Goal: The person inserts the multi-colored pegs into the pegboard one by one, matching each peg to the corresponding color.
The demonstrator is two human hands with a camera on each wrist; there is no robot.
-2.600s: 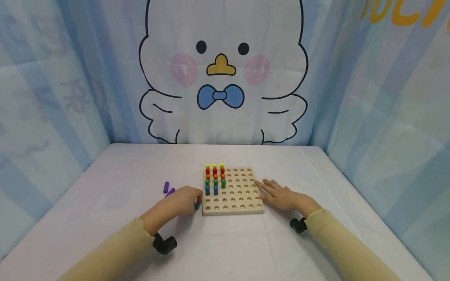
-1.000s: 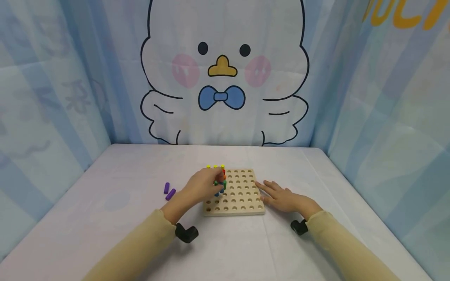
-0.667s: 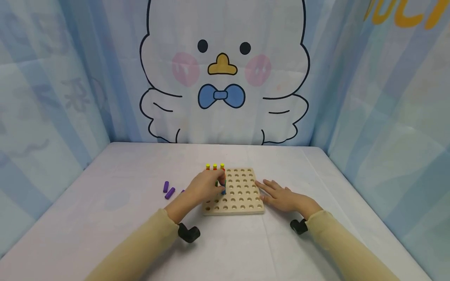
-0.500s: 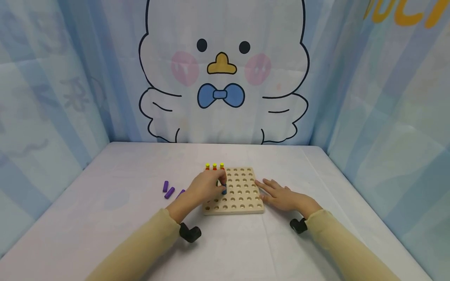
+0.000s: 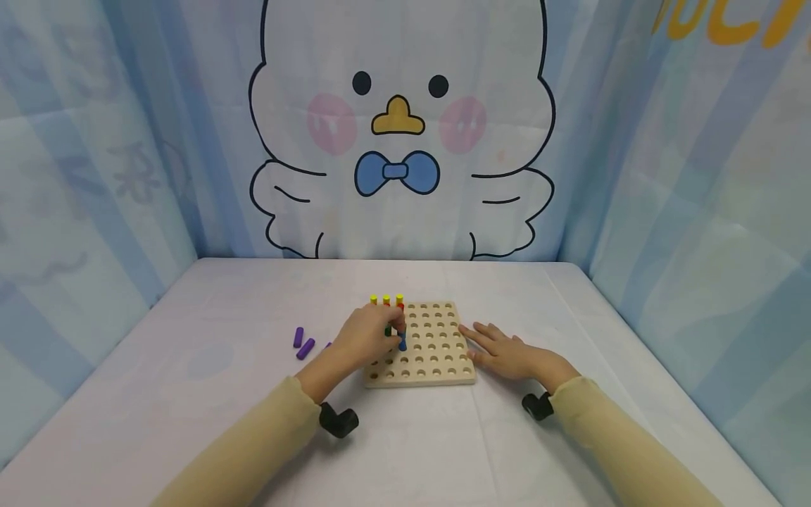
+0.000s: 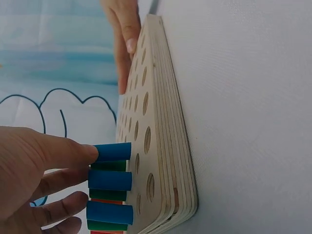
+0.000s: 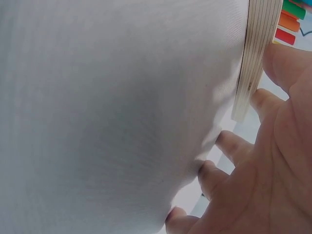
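Observation:
A wooden pegboard (image 5: 437,366) lies flat on the table, with coloured pegs standing in its left columns. Over those columns is my left hand (image 5: 364,336), its thumb and forefinger pinching the end of a blue peg (image 5: 402,343). In the left wrist view this peg (image 6: 115,151) stands upright against the board's face, in line with two other blue pegs (image 6: 109,180); green and red ones show behind them. My right hand (image 5: 510,354) rests at the board's right edge, fingers spread, thumb and forefinger touching it. My left hand hides part of the peg rows from the head view.
Purple pegs (image 5: 305,348) lie loose on the white table (image 5: 209,394) left of the board, one partly behind my left wrist. Yellow pegs (image 5: 386,299) stand along the board's back row. A curtain with a cartoon figure (image 5: 399,204) hangs behind the table.
My left hand has carried the blue peg from beside the board's left edge to the third column and stood it there. My right hand has stayed in place.

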